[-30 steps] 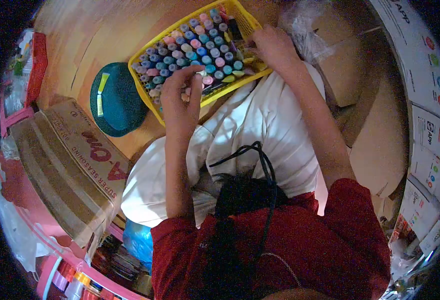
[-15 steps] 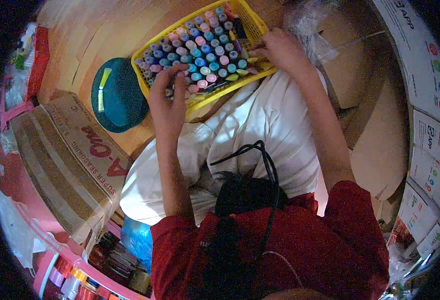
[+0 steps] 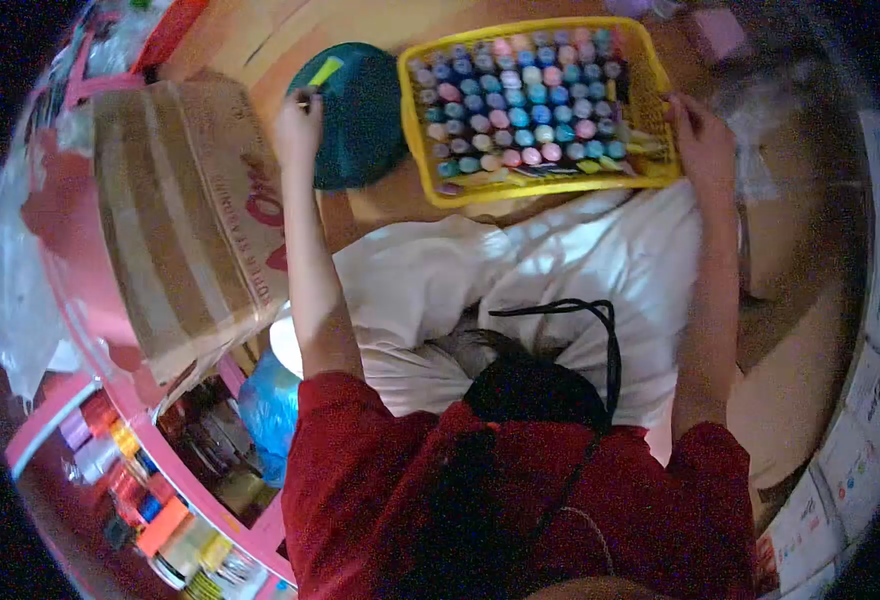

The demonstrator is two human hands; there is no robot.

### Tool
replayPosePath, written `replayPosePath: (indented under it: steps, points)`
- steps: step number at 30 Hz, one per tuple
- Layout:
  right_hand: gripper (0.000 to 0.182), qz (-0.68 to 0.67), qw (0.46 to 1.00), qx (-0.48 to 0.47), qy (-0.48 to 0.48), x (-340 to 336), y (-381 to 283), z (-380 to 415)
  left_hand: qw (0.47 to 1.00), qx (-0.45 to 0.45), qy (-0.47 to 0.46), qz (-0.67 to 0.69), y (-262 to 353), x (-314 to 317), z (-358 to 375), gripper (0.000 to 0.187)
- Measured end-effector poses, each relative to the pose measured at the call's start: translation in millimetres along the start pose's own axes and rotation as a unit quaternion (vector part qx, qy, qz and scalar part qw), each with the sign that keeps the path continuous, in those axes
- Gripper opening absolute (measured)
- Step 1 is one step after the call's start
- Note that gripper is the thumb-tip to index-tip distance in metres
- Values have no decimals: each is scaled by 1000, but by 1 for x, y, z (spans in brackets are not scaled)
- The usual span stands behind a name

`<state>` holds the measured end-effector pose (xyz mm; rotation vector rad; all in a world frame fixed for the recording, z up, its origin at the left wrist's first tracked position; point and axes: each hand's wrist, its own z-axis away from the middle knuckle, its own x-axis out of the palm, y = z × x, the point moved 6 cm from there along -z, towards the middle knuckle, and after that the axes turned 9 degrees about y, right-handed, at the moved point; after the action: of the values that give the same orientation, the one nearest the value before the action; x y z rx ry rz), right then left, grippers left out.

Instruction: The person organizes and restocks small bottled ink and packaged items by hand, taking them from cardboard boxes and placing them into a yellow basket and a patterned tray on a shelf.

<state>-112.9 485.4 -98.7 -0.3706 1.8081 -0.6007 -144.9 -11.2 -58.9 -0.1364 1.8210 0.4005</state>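
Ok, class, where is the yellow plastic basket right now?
In the head view, the yellow plastic basket is at the top, just right of centre, between the dark green oval item and the right hand.

Printed sideways on cardboard box [image 3: 160,220], left: "SUPER SEASONING", slightly blurred. Alongside, larger red lettering [image 3: 265,205], too smeared to read. On white boxes [image 3: 840,480], near right: print illegible.

A red short-sleeved shirt [image 3: 360,490], loose white trousers [image 3: 410,265] and a thin chain [image 3: 592,532] are worn.
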Motion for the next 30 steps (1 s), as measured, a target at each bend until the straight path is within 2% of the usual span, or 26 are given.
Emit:
replayPosePath:
  steps: [1,2,5,9,12,15,18,21,24,27,29,30]
  points:
    - [40,5,1000,-3,11,-2,0,0,988,74,-41,126,-45,50,-26,33]
    - [40,11,1000,-4,24,-4,-1,0,993,72,-91,15,-58,69,-34,41]
    - [40,14,1000,-8,24,-4,-2,0,994,71,-74,-23,-88,109,-54,45]
    - [41,22,1000,10,-1,-5,-9,-1,996,4,-28,-85,-67,93,-47,37]
    - [40,18,1000,4,-2,-4,-11,0,990,60,26,-125,-57,89,-43,31]
    - [40,33,999,3,-4,-5,-10,-1,990,67,22,-121,-48,78,-38,29]
    - [41,44,999,7,-4,-2,-7,-1,982,135,23,-132,-48,78,-45,29]
    - [41,43,999,24,-6,-3,-8,0,989,89,-41,-111,-50,82,-47,27]
    - [42,10,999,52,-12,-7,-10,1,993,102,50,43,-39,67,-32,23]
    - [39,-16,997,67,-21,-8,-13,0,947,-24,109,301,-13,36,8,20]
    - [35,-37,998,47,-12,-6,-12,1,917,25,63,393,27,16,51,19]
    - [32,-91,996,13,-17,-10,-29,3,907,38,40,417,49,4,76,20]
